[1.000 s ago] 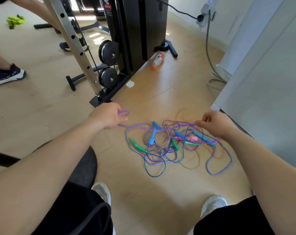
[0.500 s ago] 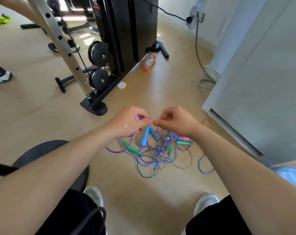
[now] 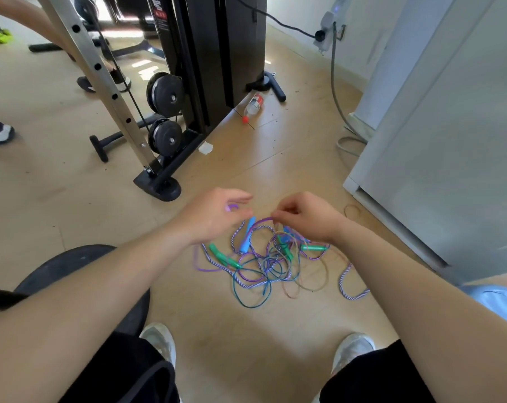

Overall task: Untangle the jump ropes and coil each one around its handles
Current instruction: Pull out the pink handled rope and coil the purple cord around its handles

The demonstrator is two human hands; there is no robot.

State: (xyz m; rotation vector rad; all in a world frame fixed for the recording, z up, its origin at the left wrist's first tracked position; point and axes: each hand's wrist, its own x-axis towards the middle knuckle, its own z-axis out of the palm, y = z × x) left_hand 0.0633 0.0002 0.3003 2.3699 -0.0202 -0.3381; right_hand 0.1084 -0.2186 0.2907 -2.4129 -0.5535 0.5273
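left hand: fingers curled round a purple loop | right hand: pinches a purple rope | jump ropes: tangled heap on the floor, just under both hands | blue handle, green handle: left side of heap

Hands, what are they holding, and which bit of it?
Both hold the purple rope by its cord, not a handle: the left hand has a loop, the right hand pinches it.
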